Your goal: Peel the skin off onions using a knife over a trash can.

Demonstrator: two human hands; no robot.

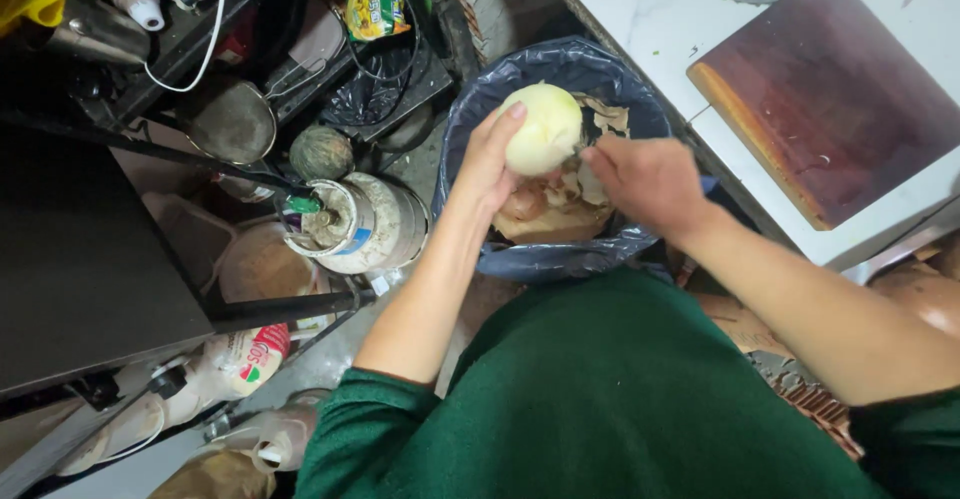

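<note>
From the head camera I look straight down at my two hands over a bin [470, 129] lined with a dark plastic bag. My left hand [487, 164] is closed around a peeled pale onion [542, 129], fingers curled up its left side and the thumb below, holding it above the bin's opening. My right hand [645, 179] sits just beside the onion on its right, fingertips together against the onion's lower edge; I cannot tell whether they pinch a strip of skin or only touch. Brown onion peels [555, 209] lie heaped inside the bin under both hands. To the right, on a white counter [640, 9], rests a dark reddish wooden cutting board [830, 99], well apart from the hands. To the left of the bin stands a dirty white gas cylinder [375, 221] with a green fitting on top, and beside it a small round greenish squash [321, 152]. A metal pan [232, 122] hangs further left against a cluttered rack. My green sleeves [590, 399] fill the lower frame.
</note>
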